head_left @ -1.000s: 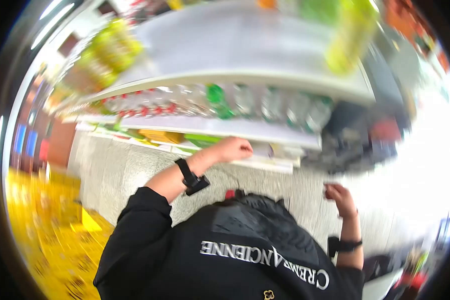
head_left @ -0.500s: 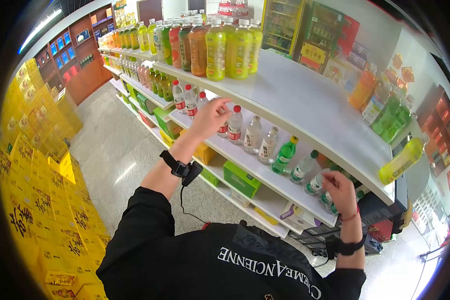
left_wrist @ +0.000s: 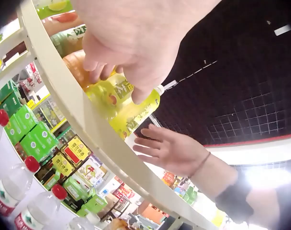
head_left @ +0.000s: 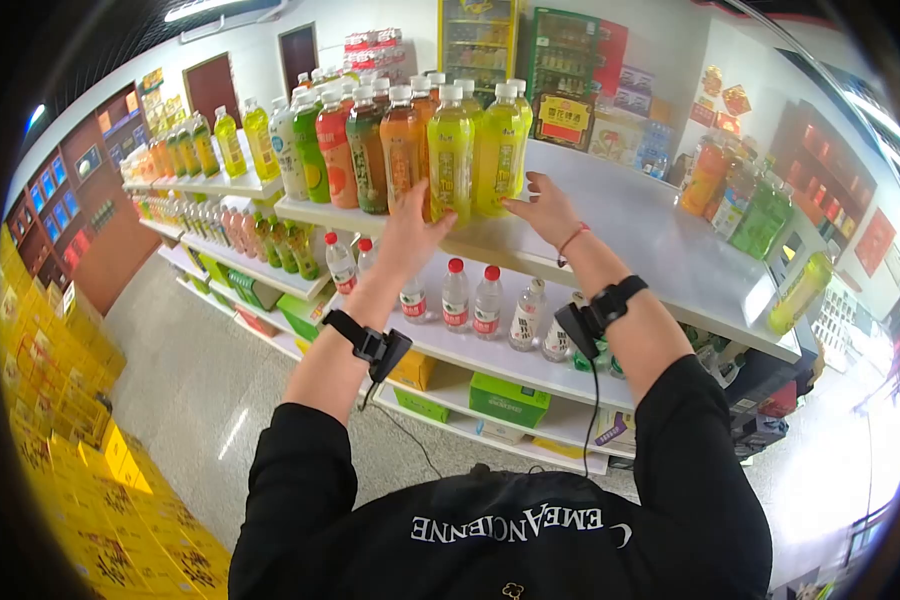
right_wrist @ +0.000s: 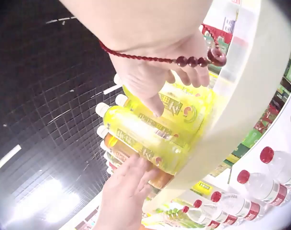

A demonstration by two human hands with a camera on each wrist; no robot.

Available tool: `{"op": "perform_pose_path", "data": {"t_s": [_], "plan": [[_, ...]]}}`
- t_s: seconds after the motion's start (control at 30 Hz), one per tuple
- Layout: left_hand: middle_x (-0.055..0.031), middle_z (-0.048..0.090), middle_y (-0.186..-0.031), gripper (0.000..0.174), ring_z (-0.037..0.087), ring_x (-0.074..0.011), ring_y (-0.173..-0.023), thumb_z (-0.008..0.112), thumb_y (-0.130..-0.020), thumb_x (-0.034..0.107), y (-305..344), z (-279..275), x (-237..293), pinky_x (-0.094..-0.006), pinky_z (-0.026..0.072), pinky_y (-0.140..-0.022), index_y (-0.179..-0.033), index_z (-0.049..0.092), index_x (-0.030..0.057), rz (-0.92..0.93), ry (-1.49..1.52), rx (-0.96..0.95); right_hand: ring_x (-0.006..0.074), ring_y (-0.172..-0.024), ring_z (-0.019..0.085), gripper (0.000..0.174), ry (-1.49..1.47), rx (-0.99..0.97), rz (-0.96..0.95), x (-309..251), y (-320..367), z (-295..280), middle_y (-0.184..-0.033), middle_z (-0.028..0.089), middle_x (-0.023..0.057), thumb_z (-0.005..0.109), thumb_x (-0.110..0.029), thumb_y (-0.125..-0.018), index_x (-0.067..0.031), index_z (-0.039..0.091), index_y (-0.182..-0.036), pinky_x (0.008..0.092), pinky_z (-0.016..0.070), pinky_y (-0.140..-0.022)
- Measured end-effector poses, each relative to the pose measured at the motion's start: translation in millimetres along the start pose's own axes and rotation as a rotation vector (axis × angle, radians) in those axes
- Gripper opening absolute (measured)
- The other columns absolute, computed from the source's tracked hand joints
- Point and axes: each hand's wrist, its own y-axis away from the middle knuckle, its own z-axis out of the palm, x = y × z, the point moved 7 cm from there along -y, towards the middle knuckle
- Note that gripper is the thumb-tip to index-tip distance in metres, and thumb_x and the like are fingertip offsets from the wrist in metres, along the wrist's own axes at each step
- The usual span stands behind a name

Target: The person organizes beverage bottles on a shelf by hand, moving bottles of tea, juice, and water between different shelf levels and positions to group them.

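Observation:
A row of bottled drinks fills the front of the upper shelf. My left hand [head_left: 413, 238] is at the front yellow-green bottle [head_left: 450, 160], its thumb low across the bottle and its fingers by the orange bottle [head_left: 401, 145]. In the right wrist view its fingers lie fairly straight along the bottles. My right hand [head_left: 552, 212], thumb and fingers apart, is beside another yellow-green bottle [head_left: 496, 160]. From the left wrist view the right palm shows, with nothing in it. More bottles, among them a red-labelled one [head_left: 336, 150], stand to the left.
Below, clear water bottles with red caps [head_left: 456, 295] line the lower shelf [head_left: 420, 330]. A lone yellow-green bottle [head_left: 802, 293] leans at the upper shelf's [head_left: 660, 255] right end. Yellow cartons [head_left: 120, 520] are stacked at the left. Cables hang from both wrists.
Both hands have moved up to the yellow-green bottles, the right one coming across from the shelf's right side. The head view has swung from the lower shelf and floor to the bottle row.

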Motion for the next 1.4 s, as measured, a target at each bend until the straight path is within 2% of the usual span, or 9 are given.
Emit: {"op": "perform_pose_path", "data": {"t_s": [0.07, 0.2, 0.37, 0.57, 0.77, 1.1, 1.17, 1.27, 1.4], "plan": [[-0.0291, 0.051, -0.124, 0.075, 0.050, -0.0431, -0.116, 0.073, -0.082, 0.029, -1.1, 6.9, 6.3, -0.0453, 0.0427, -0.097, -0.137, 0.037, -0.0068, 0.033, -0.055, -0.020, 0.0292, -0.112, 0.061, 0.087, -0.024, 0.048, 0.064, 8.7, -16.4, 16.4, -0.123, 0.060, 0.0238, 0.080, -0.040, -0.073, 0.0041, 0.041, -0.138, 0.0375, 0.0501, -0.092], [-0.0289, 0.051, -0.124, 0.076, 0.049, -0.0423, -0.117, 0.073, -0.082, 0.029, -1.1, 15.8, 4.3, -0.0453, 0.0420, -0.097, -0.136, 0.035, -0.0088, 0.054, -0.073, 0.067, 0.0315, -0.113, 0.061, 0.090, -0.087, 0.120, 0.163, -2.7, -21.2, 28.4, -0.121, 0.060, 0.0236, 0.082, -0.041, -0.069, 0.0044, 0.042, -0.136, 0.0373, 0.0486, -0.095], [-0.0302, 0.050, -0.124, 0.078, 0.044, -0.0439, -0.120, 0.073, -0.081, 0.030, -0.6, 24.6, 8.9, -0.0478, 0.0373, -0.101, -0.135, 0.035, -0.0116, -0.031, -0.175, 0.134, 0.0370, -0.112, 0.060, 0.080, 0.010, 0.089, 0.303, -2.6, -18.7, 36.6, -0.117, 0.062, 0.0252, 0.081, -0.045, -0.068, 0.0039, 0.049, -0.123, 0.0399, 0.0484, -0.095], [-0.0330, 0.046, -0.130, 0.081, 0.042, -0.0448, -0.122, 0.073, -0.081, 0.034, -3.5, 44.4, -8.2, -0.0530, 0.0299, -0.106, -0.134, 0.035, -0.0135, 0.079, -0.459, 0.206, 0.0382, -0.107, 0.061, 0.076, 0.069, 0.074, 0.306, -3.8, -8.0, 17.8, -0.112, 0.063, 0.0247, 0.079, -0.046, -0.068, 0.0032, 0.051, -0.118, 0.0426, 0.0494, -0.092], [-0.0314, 0.049, -0.124, 0.077, 0.044, -0.0459, -0.118, 0.073, -0.081, 0.033, -3.6, 38.3, 3.6, -0.0516, 0.0339, -0.103, -0.132, 0.038, -0.0121, 0.034, -0.386, 0.156, 0.0351, -0.105, 0.063, 0.071, 0.061, 0.076, 0.336, 39.4, 50.3, -59.6, -0.109, 0.065, 0.0225, 0.079, -0.044, -0.069, 0.0016, 0.054, -0.118, 0.0391, 0.0497, -0.091], [-0.0285, 0.052, -0.116, 0.072, 0.048, -0.0449, -0.111, 0.077, -0.077, 0.030, -6.2, 39.8, 10.8, -0.0541, 0.0362, -0.097, -0.127, 0.042, -0.0072, 0.085, -0.450, 0.305, 0.0284, -0.105, 0.064, 0.058, 0.065, 0.248, 0.375, 125.0, 173.9, -236.4, -0.112, 0.067, 0.0165, 0.076, -0.034, -0.076, -0.0029, 0.057, -0.121, 0.0367, 0.0493, -0.091], [-0.0279, 0.052, -0.120, 0.071, 0.047, -0.0441, -0.115, 0.075, -0.078, 0.027, -5.4, 42.5, 15.3, -0.0512, 0.0373, -0.099, -0.129, 0.040, -0.0079, 0.081, -0.484, 0.301, 0.0283, -0.105, 0.064, 0.057, 0.066, 0.279, 0.400, 138.0, 191.2, -263.1, -0.112, 0.067, 0.0164, 0.076, -0.034, -0.077, -0.0027, 0.057, -0.121, 0.0366, 0.0491, -0.091], [-0.0268, 0.049, -0.130, 0.077, 0.051, -0.0411, -0.119, 0.071, -0.082, 0.027, -7.8, 51.7, 11.2, -0.0457, 0.0430, -0.098, -0.139, 0.030, -0.0049, -0.137, -0.276, 0.198, 0.0288, -0.105, 0.064, 0.058, 0.141, 0.327, 0.429, 155.2, 211.8, -296.2, -0.112, 0.067, 0.0168, 0.076, -0.035, -0.077, -0.0025, 0.057, -0.121, 0.0365, 0.0488, -0.092], [-0.0258, 0.049, -0.131, 0.075, 0.053, -0.0413, -0.116, 0.068, -0.085, 0.029, -11.5, 58.0, 9.4, -0.0475, 0.0434, -0.096, -0.141, 0.028, -0.0015, -0.159, -0.290, 0.183, 0.0307, -0.103, 0.064, 0.059, 0.205, 0.324, 0.473, 173.1, 230.2, -325.2, -0.109, 0.067, 0.0182, 0.076, -0.036, -0.076, -0.0005, 0.058, -0.119, 0.0372, 0.0489, -0.091]]}}
